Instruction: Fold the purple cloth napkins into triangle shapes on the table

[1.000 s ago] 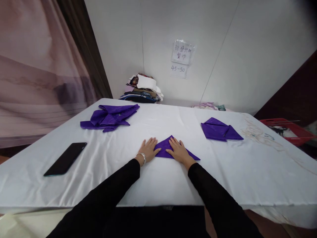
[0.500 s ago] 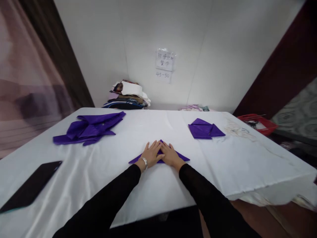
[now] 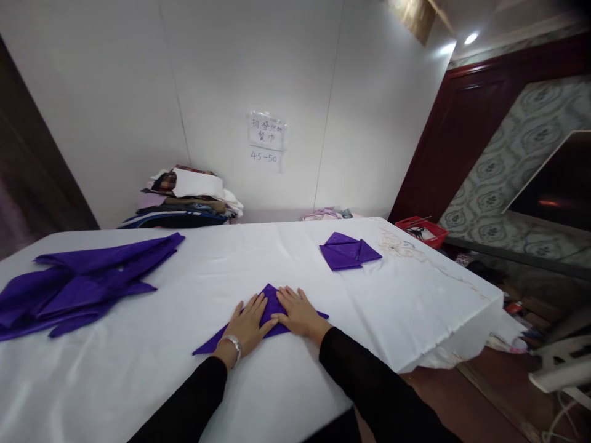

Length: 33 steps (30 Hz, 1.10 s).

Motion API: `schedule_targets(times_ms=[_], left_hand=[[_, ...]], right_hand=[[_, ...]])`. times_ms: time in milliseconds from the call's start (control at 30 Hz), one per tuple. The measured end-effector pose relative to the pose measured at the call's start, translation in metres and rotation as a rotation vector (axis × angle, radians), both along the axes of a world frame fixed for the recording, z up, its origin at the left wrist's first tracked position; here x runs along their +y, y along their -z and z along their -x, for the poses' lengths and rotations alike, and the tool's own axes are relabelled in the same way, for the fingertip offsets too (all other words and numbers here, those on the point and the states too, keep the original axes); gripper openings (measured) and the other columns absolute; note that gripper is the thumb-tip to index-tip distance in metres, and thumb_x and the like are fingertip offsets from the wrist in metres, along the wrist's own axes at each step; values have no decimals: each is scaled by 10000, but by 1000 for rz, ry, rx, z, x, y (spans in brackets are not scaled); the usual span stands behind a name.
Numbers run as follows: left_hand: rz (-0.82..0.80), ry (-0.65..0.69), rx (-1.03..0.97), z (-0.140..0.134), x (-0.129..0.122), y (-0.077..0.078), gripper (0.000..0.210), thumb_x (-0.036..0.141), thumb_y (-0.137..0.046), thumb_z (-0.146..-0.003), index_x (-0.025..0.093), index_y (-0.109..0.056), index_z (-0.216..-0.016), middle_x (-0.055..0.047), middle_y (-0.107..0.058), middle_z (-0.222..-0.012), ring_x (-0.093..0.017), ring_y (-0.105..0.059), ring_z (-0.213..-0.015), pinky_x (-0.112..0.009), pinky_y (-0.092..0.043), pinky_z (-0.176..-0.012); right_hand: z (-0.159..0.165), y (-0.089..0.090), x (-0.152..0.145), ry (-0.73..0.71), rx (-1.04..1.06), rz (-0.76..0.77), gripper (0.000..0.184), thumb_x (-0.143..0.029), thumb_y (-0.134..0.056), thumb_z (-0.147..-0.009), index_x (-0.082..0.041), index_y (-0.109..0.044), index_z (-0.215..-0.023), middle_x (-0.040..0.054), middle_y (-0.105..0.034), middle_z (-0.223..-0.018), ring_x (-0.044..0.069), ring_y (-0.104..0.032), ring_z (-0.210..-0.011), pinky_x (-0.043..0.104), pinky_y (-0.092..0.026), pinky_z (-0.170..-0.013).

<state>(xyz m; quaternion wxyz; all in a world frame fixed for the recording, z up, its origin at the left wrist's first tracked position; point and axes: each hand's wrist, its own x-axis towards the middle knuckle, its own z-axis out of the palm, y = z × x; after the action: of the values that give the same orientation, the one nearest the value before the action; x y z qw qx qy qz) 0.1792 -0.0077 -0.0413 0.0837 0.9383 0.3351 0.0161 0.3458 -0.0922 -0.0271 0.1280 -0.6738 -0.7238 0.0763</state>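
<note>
A purple napkin [image 3: 270, 307], folded into a flat triangle, lies on the white tablecloth [image 3: 295, 394] in front of me. My left hand [image 3: 247, 326] rests flat on its left half, fingers stretched out. On the right half lies my right hand [image 3: 299, 311], also flat with its fingers spread. Between the two hands the napkin's middle and its top corner show; parts of it are hidden under the palms. A second folded purple napkin [image 3: 344, 252] sits farther back to the right. Loose purple napkins [image 3: 87, 283] lie in a rumpled heap at the left.
Behind the table's back edge stands a pile of folded clothes [image 3: 184, 197]. A paper sign [image 3: 266, 138] hangs on the white wall. Beyond the right end is a red basket [image 3: 422, 232], and a white chair [image 3: 563, 369] stands at the lower right.
My view has turned to the right. The hands have moved apart, uncovering the napkin's middle and top corner.
</note>
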Motion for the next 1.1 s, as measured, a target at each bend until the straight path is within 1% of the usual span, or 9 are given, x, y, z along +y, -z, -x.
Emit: schedule_targets(times_ms=[133,367,467,533,600,700,833,933,1100], left_hand=[[-12,-2,9,-1,0,-2,743,619,-237,-843,149,-259,-1418,-61,-195,-1495,-235,-115,-1388,-466,-85,-1108],[-19,-1,10,-1,-1,-5,740,610,-237,-846,140,-257,-1418,-67,-194,-1495,-238,-109,-1389,-472,-96,-1106],[-26,0,-2,-2,-1,-4,738,610,-237,-846,141,-268,-1415,-71,-197,-1495,-244,-110,-1388,-476,-102,-1104],[-25,4,-11,-2,0,-3,740,610,-241,-844,139,-273,-1413,-75,-205,-1493,-245,-109,-1388,-478,-104,-1103],[-28,5,-18,-3,1,-1,732,601,-256,-843,140,-278,-1412,-78,-217,-1491,-248,-111,-1387,-485,-107,-1101],[-40,4,-14,-3,1,-1,699,562,-278,-847,141,-292,-1406,-82,-232,-1486,-248,-128,-1385,-493,-112,-1096],[-50,15,16,-2,1,-3,652,498,-278,-862,137,-297,-1404,-79,-236,-1484,-234,-147,-1382,-481,-123,-1095],[-54,7,31,-2,1,-4,659,497,-275,-863,131,-277,-1410,-70,-222,-1488,-232,-139,-1384,-480,-121,-1097],[-41,-2,15,-3,0,-4,682,531,-263,-859,130,-276,-1410,-75,-220,-1490,-235,-122,-1387,-485,-113,-1098]], right_hand=[[-25,0,-18,96,-5,47,703,-618,-212,-890,-172,-211,-1434,96,-211,-1494,231,-125,-1380,482,-78,-1098],[-65,2,-51,263,-76,120,637,-568,-203,-915,-200,-213,-1434,73,-190,-1500,214,-118,-1383,487,-80,-1093],[-72,-1,-62,387,-90,147,623,-545,-221,-921,-184,-232,-1429,93,-191,-1498,233,-130,-1381,503,-102,-1083],[-65,-4,-64,448,-101,123,626,-537,-221,-924,-165,-236,-1427,111,-182,-1498,244,-115,-1383,510,-103,-1080],[-47,-8,-60,405,-104,67,640,-549,-225,-919,-162,-231,-1429,112,-170,-1501,239,-84,-1387,502,-79,-1088],[-7,-12,-44,197,-63,-11,665,-580,-241,-904,-175,-219,-1431,99,-175,-1502,218,-72,-1389,475,-43,-1104],[28,-10,-20,22,3,3,677,-589,-238,-899,-173,-207,-1433,109,-202,-1494,221,-114,-1384,477,-66,-1103],[22,-6,-16,7,7,29,700,-608,-254,-887,-169,-215,-1431,110,-227,-1487,232,-131,-1379,491,-65,-1100],[-13,-4,-33,78,-13,70,694,-618,-263,-882,-201,-214,-1434,81,-195,-1499,234,-109,-1383,491,-53,-1100]])
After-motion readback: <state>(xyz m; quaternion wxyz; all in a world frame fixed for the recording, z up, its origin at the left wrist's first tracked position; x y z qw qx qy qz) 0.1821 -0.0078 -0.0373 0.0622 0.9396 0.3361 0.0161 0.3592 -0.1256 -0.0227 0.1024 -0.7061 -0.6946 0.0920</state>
